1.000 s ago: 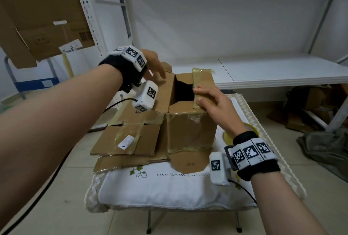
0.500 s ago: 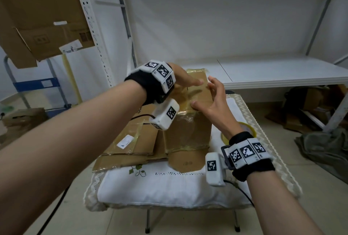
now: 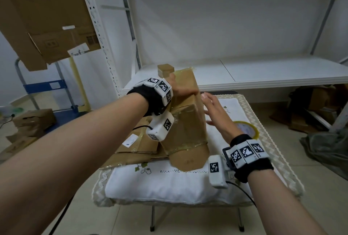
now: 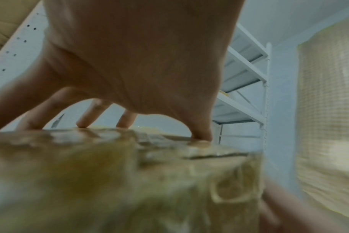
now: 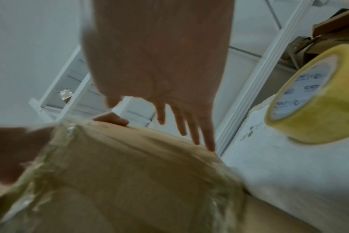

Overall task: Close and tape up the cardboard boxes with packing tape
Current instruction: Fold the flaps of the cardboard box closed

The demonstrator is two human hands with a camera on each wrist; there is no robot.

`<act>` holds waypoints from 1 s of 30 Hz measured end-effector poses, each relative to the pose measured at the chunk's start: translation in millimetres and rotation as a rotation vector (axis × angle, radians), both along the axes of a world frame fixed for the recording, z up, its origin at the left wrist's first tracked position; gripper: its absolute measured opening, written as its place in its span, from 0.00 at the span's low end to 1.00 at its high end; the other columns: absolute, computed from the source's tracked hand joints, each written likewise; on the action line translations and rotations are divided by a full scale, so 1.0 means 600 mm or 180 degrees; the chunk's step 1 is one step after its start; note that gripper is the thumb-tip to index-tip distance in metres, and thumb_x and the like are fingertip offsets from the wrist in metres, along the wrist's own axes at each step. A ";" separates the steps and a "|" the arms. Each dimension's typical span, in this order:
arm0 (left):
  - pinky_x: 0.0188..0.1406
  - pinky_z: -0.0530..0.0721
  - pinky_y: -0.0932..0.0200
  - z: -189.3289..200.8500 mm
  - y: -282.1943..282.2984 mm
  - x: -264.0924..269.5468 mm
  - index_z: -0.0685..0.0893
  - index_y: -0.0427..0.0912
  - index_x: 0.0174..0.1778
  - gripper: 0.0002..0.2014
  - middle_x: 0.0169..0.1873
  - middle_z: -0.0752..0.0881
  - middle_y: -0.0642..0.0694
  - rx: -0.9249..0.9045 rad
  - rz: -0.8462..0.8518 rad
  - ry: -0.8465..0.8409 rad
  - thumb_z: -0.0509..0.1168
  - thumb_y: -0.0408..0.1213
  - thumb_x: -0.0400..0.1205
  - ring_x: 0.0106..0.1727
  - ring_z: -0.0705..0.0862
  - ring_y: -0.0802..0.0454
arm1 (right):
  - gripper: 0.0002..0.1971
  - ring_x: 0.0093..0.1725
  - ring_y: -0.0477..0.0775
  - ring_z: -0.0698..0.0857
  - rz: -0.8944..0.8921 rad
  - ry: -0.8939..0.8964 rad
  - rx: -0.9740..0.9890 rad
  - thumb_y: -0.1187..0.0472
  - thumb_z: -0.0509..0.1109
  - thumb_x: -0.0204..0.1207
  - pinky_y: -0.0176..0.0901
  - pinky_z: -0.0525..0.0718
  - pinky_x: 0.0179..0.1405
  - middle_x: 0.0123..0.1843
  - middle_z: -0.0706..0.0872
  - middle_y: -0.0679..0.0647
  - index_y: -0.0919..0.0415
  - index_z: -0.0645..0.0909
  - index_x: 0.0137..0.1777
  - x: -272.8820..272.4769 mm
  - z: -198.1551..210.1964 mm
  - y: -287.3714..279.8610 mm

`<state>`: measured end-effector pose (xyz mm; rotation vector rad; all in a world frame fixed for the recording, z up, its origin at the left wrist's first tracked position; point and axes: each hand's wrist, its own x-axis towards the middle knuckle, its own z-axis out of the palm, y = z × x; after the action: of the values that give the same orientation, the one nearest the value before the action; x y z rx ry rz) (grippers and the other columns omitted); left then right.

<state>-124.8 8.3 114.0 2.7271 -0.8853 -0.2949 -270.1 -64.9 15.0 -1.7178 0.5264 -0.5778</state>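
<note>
- The left hand (image 3: 180, 91) is now pressing flat, with an open grip, on the box (image 3: 185, 121), which is standing on the desk (image 3: 169, 183).
- The flaps, open a second ago, are lying closed.
- The right hand (image 3: 216, 116), open and empty, is coming off toward the tape roll (image 3: 246, 129); taping should follow.

Brown cardboard, yellow tape, white cloth all round!

The cardboard box (image 3: 185, 114) shows plain tan-brown, with glossy yellowish strips of old tape across its seams. The tape roll (image 5: 317, 96) glows translucent yellow round a pale core printed with dark logos. Underneath, the tablecloth (image 3: 169, 183) is white with small green leaf sprigs and a cream lace edge. Both wristbands (image 3: 246, 152) are black, carrying black-and-white square markers.
</note>
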 end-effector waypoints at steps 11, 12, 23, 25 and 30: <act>0.60 0.78 0.41 0.103 0.110 0.056 0.72 0.44 0.73 0.34 0.67 0.80 0.37 -0.1383 -0.0130 0.1068 0.56 0.66 0.80 0.65 0.79 0.35 | 0.39 0.66 0.64 0.87 0.0164 0.0248 0.1143 0.23 0.39 0.80 0.71 0.83 0.68 0.67 0.89 0.57 0.42 0.82 0.70 -0.015 -0.027 -0.011; 0.58 0.80 0.45 0.101 0.120 0.057 0.77 0.44 0.68 0.31 0.59 0.85 0.38 -0.1620 -0.0180 0.1306 0.55 0.65 0.80 0.60 0.83 0.38 | 0.37 0.65 0.64 0.87 0.0178 0.0037 0.1395 0.23 0.41 0.81 0.72 0.84 0.67 0.65 0.90 0.58 0.42 0.84 0.66 -0.016 -0.023 -0.013; 0.59 0.80 0.44 -0.151 0.136 0.060 0.83 0.48 0.63 0.28 0.50 0.86 0.38 -0.3829 0.0143 0.3825 0.63 0.64 0.75 0.52 0.83 0.42 | 0.24 0.62 0.64 0.87 0.0154 -0.1935 0.2587 0.60 0.68 0.72 0.60 0.84 0.65 0.67 0.88 0.63 0.57 0.82 0.70 -0.034 0.013 -0.018; 0.62 0.79 0.42 -0.201 0.122 0.052 0.81 0.47 0.67 0.30 0.55 0.84 0.37 -0.3926 0.0408 0.4162 0.65 0.62 0.75 0.57 0.82 0.41 | 0.39 0.69 0.65 0.84 0.0041 -0.1923 0.2344 0.62 0.69 0.65 0.65 0.79 0.74 0.73 0.85 0.63 0.55 0.74 0.81 -0.034 0.015 -0.023; 0.47 0.86 0.46 -0.272 0.099 0.027 0.81 0.42 0.66 0.21 0.46 0.90 0.36 -0.3705 0.0557 0.4572 0.54 0.51 0.88 0.44 0.89 0.42 | 0.34 0.63 0.61 0.82 -0.0210 -0.1639 0.1724 0.63 0.63 0.73 0.62 0.77 0.69 0.75 0.83 0.64 0.51 0.72 0.82 -0.032 0.016 -0.018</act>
<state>-108.5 67.5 -49.3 1.0013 -0.1806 -1.0495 -289.2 -75.7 24.4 -0.9923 0.3270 -0.8076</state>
